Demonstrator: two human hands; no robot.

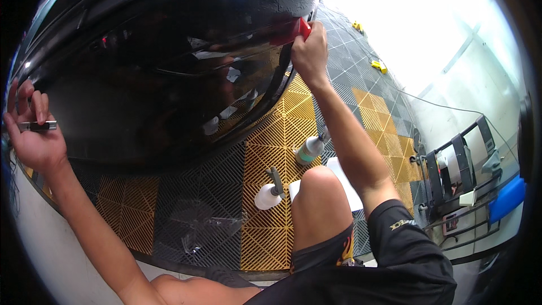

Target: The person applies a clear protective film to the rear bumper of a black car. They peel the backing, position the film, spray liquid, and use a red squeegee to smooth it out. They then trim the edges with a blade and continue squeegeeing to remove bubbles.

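The glossy black car body panel (130, 101) fills the upper left, with a rippled, wet-looking patch near its far right corner. Against that corner my right hand (310, 53) grips a red squeegee (304, 28), its edge at the panel's surface. My left hand (36, 135) is at the panel's left end, palm turned up and fingers partly curled. Across that palm lies a slim black-and-silver tool (39, 126), perhaps a small cutter, held by the fingers.
A white spray bottle (268, 196) and another bottle (310, 149) stand on the yellow-and-black floor tiles (276, 113) by my knee. Crumpled clear film (212, 226) lies on the floor. At right stands a black rack (463, 169) with a blue item (506, 199); a cable runs along the wall.
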